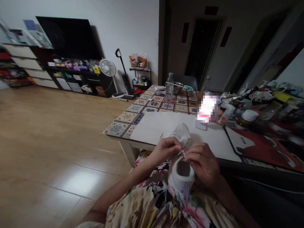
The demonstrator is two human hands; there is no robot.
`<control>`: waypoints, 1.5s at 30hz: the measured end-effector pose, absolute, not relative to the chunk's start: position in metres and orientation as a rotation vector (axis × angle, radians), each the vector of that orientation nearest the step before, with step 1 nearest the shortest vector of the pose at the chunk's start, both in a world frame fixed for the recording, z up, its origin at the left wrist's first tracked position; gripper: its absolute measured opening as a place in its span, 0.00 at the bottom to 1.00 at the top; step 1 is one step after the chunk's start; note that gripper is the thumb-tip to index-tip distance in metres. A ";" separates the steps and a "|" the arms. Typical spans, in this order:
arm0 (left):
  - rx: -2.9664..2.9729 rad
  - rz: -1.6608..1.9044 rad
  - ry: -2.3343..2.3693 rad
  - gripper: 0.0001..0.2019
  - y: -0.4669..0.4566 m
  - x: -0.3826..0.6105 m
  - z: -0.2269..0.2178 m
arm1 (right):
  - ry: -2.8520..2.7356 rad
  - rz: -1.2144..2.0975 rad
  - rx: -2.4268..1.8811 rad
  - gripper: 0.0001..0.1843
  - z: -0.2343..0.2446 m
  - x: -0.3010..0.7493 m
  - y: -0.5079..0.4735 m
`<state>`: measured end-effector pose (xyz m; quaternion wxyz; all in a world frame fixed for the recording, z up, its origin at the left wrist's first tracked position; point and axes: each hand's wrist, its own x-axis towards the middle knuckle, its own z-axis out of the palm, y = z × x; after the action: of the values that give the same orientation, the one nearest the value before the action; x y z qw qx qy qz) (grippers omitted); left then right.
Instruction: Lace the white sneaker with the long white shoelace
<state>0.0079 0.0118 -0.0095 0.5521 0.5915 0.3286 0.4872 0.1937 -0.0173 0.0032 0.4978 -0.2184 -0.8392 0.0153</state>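
Note:
A white shoe [180, 175] rests on my lap with its opening facing up and toward me. My left hand [165, 150] and my right hand [201, 161] meet above its front, and the fingertips of both pinch a thin white lace [182, 153]. Behind my hands, a second white shoe [182, 133] lies on a white sheet [154, 126] at the table's near edge. Its lower part is hidden by my left hand. The lace's full path through the shoe is hidden by my fingers.
The table [123, 126] has a patterned tile top and holds clear plastic bottles [169, 87], a metal bowl [177, 88], a blurred object on a stand [207, 108], and cluttered jars and packets on the right. A red mat [263, 148] lies on the right. A wooden floor [47, 136] spreads left.

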 end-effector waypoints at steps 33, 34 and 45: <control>1.794 1.029 0.691 0.22 0.001 -0.013 0.004 | -2.320 -0.077 -0.823 0.06 0.017 0.200 -0.026; 1.818 1.026 0.691 0.24 0.000 -0.014 0.004 | -2.319 -0.075 -0.827 0.07 0.017 0.199 -0.026; 2.134 0.846 0.687 0.07 -0.002 -0.015 0.013 | -2.301 1.029 -0.090 0.14 0.037 0.224 -0.051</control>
<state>-0.0152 -0.0019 0.0133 0.3643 0.8293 0.2671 0.3288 0.2242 -0.0509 0.0374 0.3049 -0.0340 -0.8689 0.3885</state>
